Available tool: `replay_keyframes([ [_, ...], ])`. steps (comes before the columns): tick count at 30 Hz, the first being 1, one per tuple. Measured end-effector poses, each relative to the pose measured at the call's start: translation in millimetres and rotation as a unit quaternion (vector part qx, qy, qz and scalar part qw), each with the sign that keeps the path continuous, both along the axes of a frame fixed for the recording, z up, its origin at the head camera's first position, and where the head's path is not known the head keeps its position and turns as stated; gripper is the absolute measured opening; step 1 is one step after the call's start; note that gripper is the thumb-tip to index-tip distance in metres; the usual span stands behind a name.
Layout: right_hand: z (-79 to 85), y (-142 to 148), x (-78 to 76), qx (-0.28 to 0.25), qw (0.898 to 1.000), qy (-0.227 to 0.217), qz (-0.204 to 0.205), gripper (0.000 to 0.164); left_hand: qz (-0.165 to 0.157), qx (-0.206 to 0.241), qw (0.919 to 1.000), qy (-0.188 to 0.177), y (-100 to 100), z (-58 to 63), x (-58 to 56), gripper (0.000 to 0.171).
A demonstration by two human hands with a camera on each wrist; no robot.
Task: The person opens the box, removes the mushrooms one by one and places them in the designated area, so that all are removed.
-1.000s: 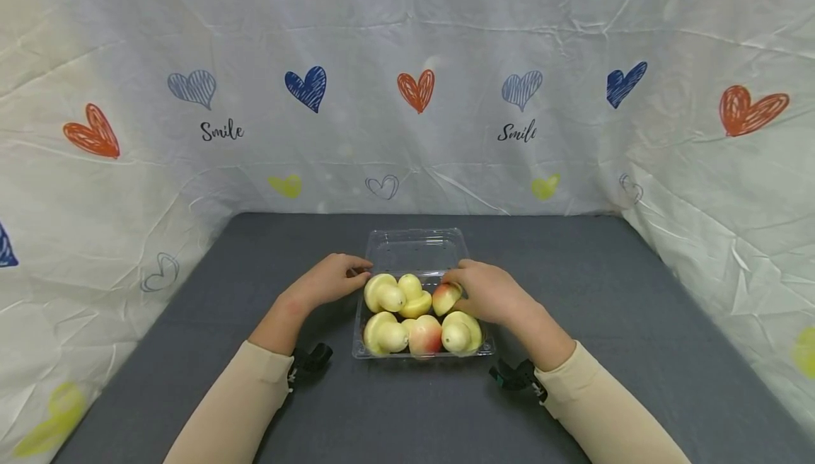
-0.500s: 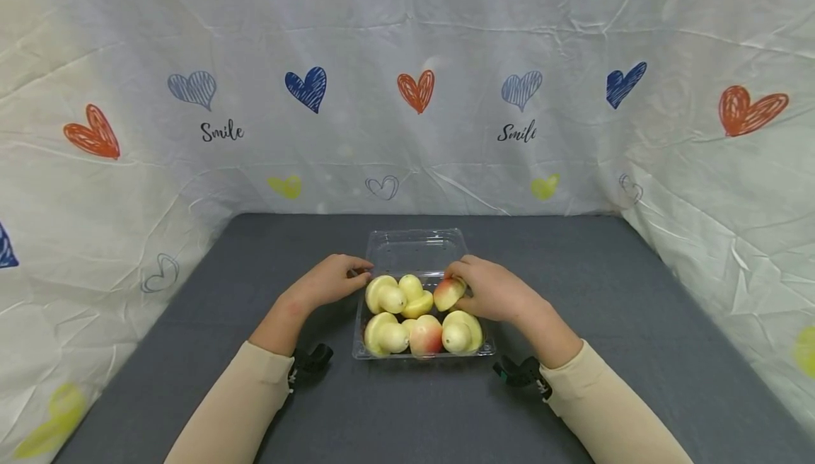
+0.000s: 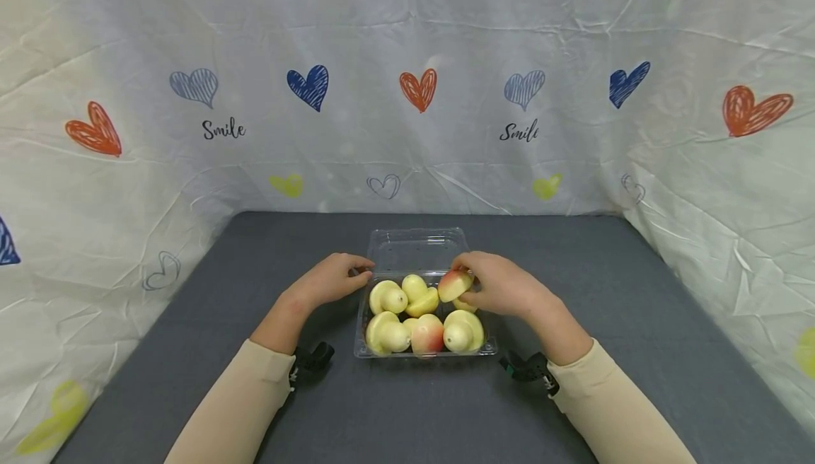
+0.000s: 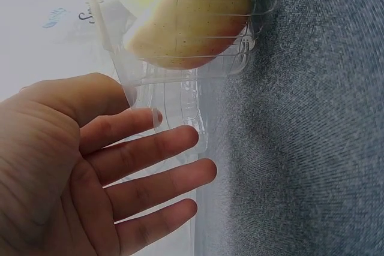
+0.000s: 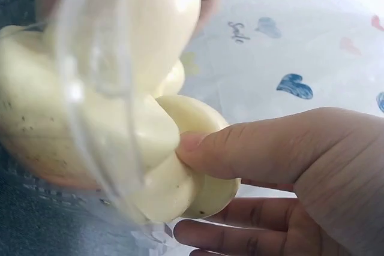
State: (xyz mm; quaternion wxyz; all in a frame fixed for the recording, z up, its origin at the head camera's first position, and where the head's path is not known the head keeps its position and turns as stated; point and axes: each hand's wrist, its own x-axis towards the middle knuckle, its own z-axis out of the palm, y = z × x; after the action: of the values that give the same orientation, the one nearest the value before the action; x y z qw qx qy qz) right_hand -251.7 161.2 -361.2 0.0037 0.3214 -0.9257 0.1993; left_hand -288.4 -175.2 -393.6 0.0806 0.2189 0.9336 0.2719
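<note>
Right hand: you pinch the red-and-yellow fruit piece over the clear container.
Piece lies just left of your right palm, the nearer hand, long axis slanting up toward your fingers; thumb and fingers part only by its thickness. Your left hand, fingers extended, meets the container's left side; contact firmness: cannot tell.

Black script "Smile" is standing twice on the white sheet.
In the head view, this one is running across the left part, and a second "Smile" is running across the right. In the right wrist view, the word is showing tilted and blurry; in the left wrist view, only its opening letters are reading.
</note>
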Motion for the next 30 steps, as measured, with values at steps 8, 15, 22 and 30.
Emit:
replay_keyframes([
  [8, 6.3, 5, -1.6, -0.018, 1.000, -0.019, -0.013, 0.037, 0.002, -0.001, 1.0000, 0.002, 1, -0.4, -0.4, 0.039],
  [15, 10.9, 10, -1.0, -0.026, 0.999, -0.021, -0.024, 0.039, 0.007, -0.001, 1.0000, 0.000, 2, -1.5, -1.4, 0.039],
  [22, 18.6, 16, 1.7, -0.023, 0.998, -0.015, -0.059, 0.041, 0.011, -0.004, 0.9999, 0.001, 2, -1.6, -1.1, 0.040],
  [30, 25.0, 30, -0.3, -0.037, 0.996, -0.010, -0.085, 0.038, 0.011, -0.006, 0.9999, 0.000, 3, 0.0, 0.3, 0.040],
])
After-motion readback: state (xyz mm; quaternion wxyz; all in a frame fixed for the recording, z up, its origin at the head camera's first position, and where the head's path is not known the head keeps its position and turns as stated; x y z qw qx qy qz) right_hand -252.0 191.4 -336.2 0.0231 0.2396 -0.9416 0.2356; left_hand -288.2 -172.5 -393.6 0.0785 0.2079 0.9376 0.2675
